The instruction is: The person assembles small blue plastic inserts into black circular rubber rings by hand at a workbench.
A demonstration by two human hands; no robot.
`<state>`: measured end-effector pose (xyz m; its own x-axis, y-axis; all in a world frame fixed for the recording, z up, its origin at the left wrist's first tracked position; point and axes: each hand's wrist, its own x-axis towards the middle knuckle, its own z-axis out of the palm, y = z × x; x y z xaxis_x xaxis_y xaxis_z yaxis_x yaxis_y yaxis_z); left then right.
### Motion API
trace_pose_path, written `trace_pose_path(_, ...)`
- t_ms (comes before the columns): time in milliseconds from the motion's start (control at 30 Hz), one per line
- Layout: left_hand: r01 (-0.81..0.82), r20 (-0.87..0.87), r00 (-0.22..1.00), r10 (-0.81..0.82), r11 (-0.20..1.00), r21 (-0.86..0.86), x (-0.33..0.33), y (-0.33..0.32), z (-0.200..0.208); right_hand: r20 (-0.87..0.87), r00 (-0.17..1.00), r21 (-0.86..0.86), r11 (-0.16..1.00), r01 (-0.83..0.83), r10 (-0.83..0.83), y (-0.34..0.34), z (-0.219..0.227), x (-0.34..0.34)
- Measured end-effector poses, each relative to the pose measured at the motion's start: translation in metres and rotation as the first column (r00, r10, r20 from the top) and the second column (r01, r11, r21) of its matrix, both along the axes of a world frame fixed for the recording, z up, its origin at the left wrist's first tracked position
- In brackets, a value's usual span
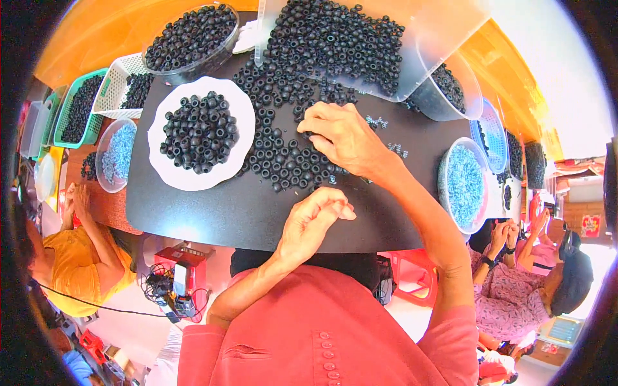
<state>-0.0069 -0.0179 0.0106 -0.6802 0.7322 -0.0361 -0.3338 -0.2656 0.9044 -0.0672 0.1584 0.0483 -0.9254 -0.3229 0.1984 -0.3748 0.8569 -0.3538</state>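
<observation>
Loose black bead-like pieces [283, 161] with round holes lie in a heap on the dark table. My right hand [344, 135] reaches over this heap, its fingers bent and closed at the pieces; what sits between the fingertips is hidden. Closer to the table's near edge, my left hand [312, 222] hovers with its fingers curled together, and anything in them is too small to make out. A few small coiled springs [397, 150] are scattered right of my right hand. On the left, a white scalloped plate [242, 128] bears a pile of the black pieces.
A tipped clear bin [412, 71] spills black pieces at the back. Round tubs [228, 48] of them stand at either side of it. A bowl of pale blue springs [465, 183] is at the right edge. Co-workers sit left, in a yellow shirt [84, 270], and right.
</observation>
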Motion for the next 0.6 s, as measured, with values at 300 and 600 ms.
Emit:
trace_pose_path(300,0.021,0.046,0.999,-0.021,1.000,0.013,0.000,0.000,-0.002,0.052,0.989,-0.303,0.941,0.151,-0.142,0.022,0.005,0.016)
trace_pose_path(600,0.018,0.029,0.999,-0.017,1.000,-0.019,0.001,0.001,-0.001,-0.072,0.993,-0.002,0.996,0.089,-0.089,0.013,-0.004,0.016)
